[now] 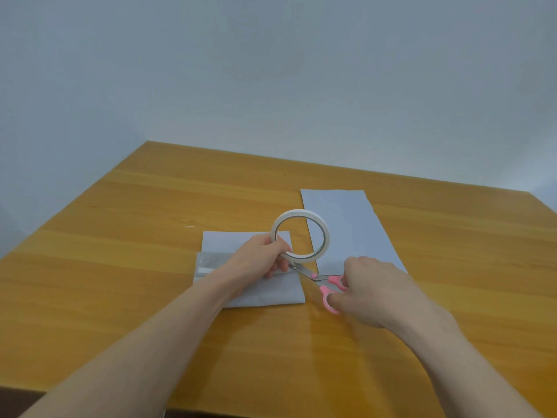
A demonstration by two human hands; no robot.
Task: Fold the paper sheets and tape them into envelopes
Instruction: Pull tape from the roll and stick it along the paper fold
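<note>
A folded white paper sheet [265,292] lies on the wooden table [120,251], with a strip of tape [208,270] running along its fold at the left. My left hand [259,256] rests on this sheet and holds a white tape roll [319,229] upright above it. My right hand [370,292] grips pink-handled scissors [327,285], whose blades point left to the spot just under the roll beside my left fingers. A second folded sheet [343,224] lies flat behind, to the right.
The table's far edge meets a plain pale wall [271,86]. Its near edge runs along the bottom of the view. A tiny white scrap [190,226] lies on the wood at the left.
</note>
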